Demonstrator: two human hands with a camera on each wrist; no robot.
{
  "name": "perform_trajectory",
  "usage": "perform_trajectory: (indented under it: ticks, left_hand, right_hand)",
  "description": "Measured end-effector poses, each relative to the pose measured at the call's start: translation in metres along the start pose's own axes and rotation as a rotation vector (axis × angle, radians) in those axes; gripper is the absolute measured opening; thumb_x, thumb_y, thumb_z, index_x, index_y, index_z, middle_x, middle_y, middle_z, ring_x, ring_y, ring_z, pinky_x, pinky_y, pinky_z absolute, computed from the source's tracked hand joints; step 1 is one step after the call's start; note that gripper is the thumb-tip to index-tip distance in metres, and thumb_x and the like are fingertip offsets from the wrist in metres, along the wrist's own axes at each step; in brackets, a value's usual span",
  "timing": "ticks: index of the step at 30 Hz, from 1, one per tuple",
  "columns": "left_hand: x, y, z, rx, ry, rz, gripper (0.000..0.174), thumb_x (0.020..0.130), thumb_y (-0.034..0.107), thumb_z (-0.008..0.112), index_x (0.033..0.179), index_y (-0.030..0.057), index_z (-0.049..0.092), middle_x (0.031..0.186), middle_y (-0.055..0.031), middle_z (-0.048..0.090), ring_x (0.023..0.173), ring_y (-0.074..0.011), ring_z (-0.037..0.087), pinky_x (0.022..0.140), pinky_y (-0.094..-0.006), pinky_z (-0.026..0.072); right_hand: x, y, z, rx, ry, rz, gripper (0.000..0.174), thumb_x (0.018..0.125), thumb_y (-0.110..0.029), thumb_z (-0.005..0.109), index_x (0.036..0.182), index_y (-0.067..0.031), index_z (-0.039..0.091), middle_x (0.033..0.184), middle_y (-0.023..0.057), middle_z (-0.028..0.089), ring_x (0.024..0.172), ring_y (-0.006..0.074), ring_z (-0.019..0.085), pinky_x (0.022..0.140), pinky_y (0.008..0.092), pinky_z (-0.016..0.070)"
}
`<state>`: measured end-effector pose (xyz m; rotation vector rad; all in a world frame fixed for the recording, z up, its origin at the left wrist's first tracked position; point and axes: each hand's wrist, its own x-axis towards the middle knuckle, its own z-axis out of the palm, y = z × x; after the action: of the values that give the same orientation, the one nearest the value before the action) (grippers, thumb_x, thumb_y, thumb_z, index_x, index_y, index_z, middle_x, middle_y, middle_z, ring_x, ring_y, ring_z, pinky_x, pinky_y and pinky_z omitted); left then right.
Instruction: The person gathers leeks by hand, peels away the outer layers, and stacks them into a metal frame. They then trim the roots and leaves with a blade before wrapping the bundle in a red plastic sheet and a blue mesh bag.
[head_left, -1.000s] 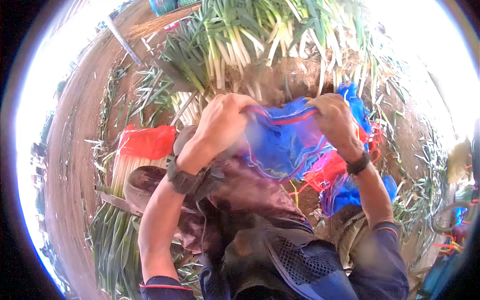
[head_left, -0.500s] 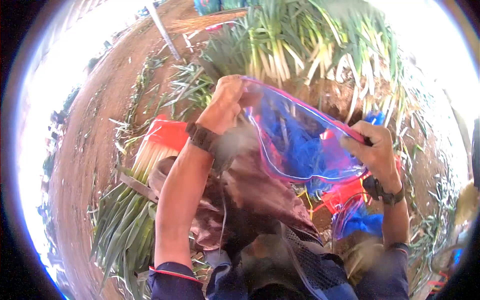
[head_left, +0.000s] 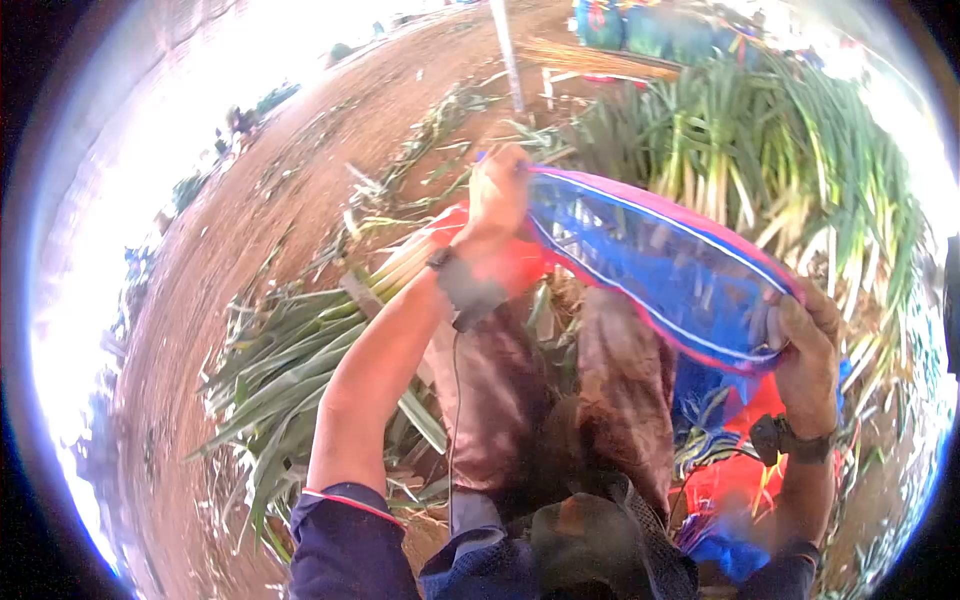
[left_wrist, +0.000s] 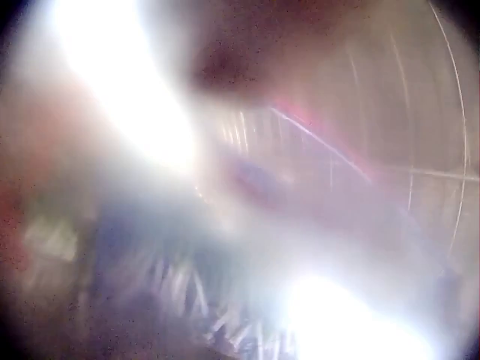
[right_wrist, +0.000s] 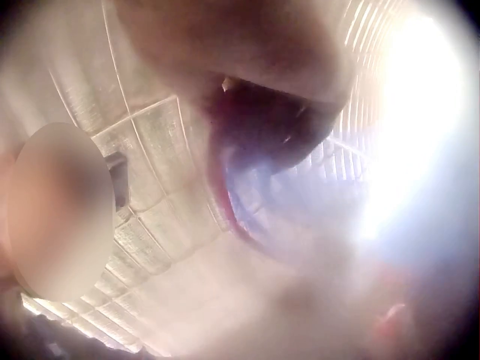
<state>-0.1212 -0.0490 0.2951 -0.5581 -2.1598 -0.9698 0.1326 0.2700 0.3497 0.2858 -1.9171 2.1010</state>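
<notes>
A blue mesh bag (head_left: 650,250) with a pink and white rim is stretched between both hands in the head view, its mouth spread into a long oval. The left hand (head_left: 498,195) grips the rim's upper left end. At the lower right end, the right hand (head_left: 808,350) pinches the rim with curled fingers. In the blurred left wrist view the pink rim (left_wrist: 322,139) shows as a diagonal line. The right wrist view has the curled right hand (right_wrist: 255,67) close up, with the rim (right_wrist: 225,195) hanging below it.
Leeks (head_left: 740,150) stand in a row at the upper right. More leeks (head_left: 300,360) lie at the left, their white ends by red plastic (head_left: 510,262). Red bags (head_left: 735,485) and blue netting (head_left: 730,555) lie near the right forearm. A pole (head_left: 507,55) rises at the top.
Both hands have moved apart, stretching the bag's mouth longer, and the right hand is lower. The head view has swung left, so the surroundings appear farther right.
</notes>
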Motion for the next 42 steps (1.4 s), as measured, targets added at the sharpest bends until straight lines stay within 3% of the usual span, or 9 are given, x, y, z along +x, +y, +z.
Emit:
perform_trajectory:
  ticks: [5,17,22,25,27,31,32,35,42]
  left_hand:
    - [-0.012,-0.015,-0.045,0.107,-0.067,-0.151,0.013,0.081,0.009,0.062,0.089,0.0065,0.072,0.086,-0.0193,0.069,0.083,-0.0373,0.068,0.073,-0.0442,0.0525]
    - [0.001,-0.091,-0.117,-0.408,-0.235,-0.503,0.014,0.079,0.009,0.073,0.09,0.0002,0.076,0.07,-0.0026,0.069,0.061,-0.0074,0.06,0.057,-0.0255,0.0491]
    - [-0.006,-0.111,-0.131,-0.391,-0.611,-0.683,0.019,0.088,0.006,0.062,0.101,-0.0062,0.069,0.086,-0.0137,0.07,0.078,-0.0183,0.068,0.069,-0.0296,0.0561]
    - [-0.008,-0.129,-0.105,-0.412,-1.027,-0.863,0.028,0.093,0.007,0.055,0.114,-0.0096,0.063,0.1,-0.0214,0.069,0.088,-0.0268,0.072,0.08,-0.0338,0.0608]
    - [0.012,-0.14,-0.067,-0.481,-1.167,-0.898,0.028,0.094,0.007,0.053,0.115,-0.0087,0.063,0.098,-0.0221,0.069,0.088,-0.0278,0.072,0.081,-0.0342,0.0611]
    - [0.069,-0.181,0.001,-0.15,-1.34,-0.728,0.026,0.097,0.009,0.05,0.116,-0.0051,0.062,0.103,-0.0168,0.068,0.086,-0.0224,0.07,0.078,-0.0338,0.0598]
    - [0.087,-0.185,0.008,-0.168,-1.332,-0.713,0.027,0.098,0.01,0.05,0.117,-0.0045,0.062,0.105,-0.0166,0.068,0.088,-0.0223,0.069,0.079,-0.0341,0.059]
    - [0.115,-0.186,-0.007,-0.291,-1.19,-0.7,0.029,0.099,0.013,0.05,0.122,-0.0029,0.06,0.109,-0.0158,0.067,0.094,-0.0223,0.067,0.084,-0.0351,0.0566]
    - [0.116,-0.215,-0.058,-0.628,-0.194,-0.833,0.036,0.102,0.02,0.049,0.132,0.001,0.055,0.12,-0.014,0.064,0.11,-0.0221,0.062,0.095,-0.0373,0.051]
  right_hand:
    - [0.026,0.002,0.006,0.125,-0.062,-0.024,0.037,0.096,-0.034,0.062,0.107,0.0012,0.066,0.082,0.0026,0.061,0.083,0.0179,0.063,0.079,0.033,0.0519]
    - [0.081,-0.071,0.008,-0.214,-0.232,0.285,0.025,0.092,-0.017,0.065,0.106,0.0038,0.064,0.064,0.0065,0.061,0.056,0.02,0.061,0.045,0.0299,0.0469]
    - [0.145,-0.057,0.026,-0.789,-1.337,0.508,0.018,0.083,-0.021,0.075,0.09,-0.0048,0.072,0.058,0.0104,0.059,0.052,0.0218,0.06,0.05,0.035,0.0462]
    - [0.169,0.025,0.04,-0.461,-1.401,0.231,0.028,0.08,-0.032,0.077,0.083,-0.0043,0.073,0.062,0.0079,0.063,0.058,0.0197,0.062,0.053,0.0351,0.0458]
    - [0.208,0.079,0.063,-0.791,-1.361,0.921,0.033,0.077,-0.028,0.081,0.102,-0.0079,0.076,0.075,0.0033,0.07,0.067,0.0115,0.065,0.06,0.0261,0.049]
    - [0.348,0.247,0.069,-1.489,-1.254,-0.182,0.023,0.089,-0.023,0.059,0.102,-0.0081,0.071,0.087,0.0072,0.061,0.083,0.0204,0.058,0.078,0.0333,0.0488]
    - [0.385,0.247,0.061,-0.747,-0.869,-0.154,0.027,0.092,-0.024,0.058,0.114,-0.009,0.066,0.11,0.0097,0.057,0.102,0.0204,0.053,0.088,0.0326,0.045]
    - [0.468,0.188,0.11,-1.09,-0.117,-0.685,0.028,0.094,-0.027,0.057,0.113,-0.0089,0.066,0.111,0.0094,0.056,0.102,0.0202,0.052,0.088,0.0326,0.0447]
    - [0.384,0.297,0.07,-1.441,0.013,-0.792,0.03,0.098,-0.033,0.054,0.112,-0.0087,0.065,0.112,0.0089,0.052,0.102,0.02,0.05,0.088,0.0326,0.0441]
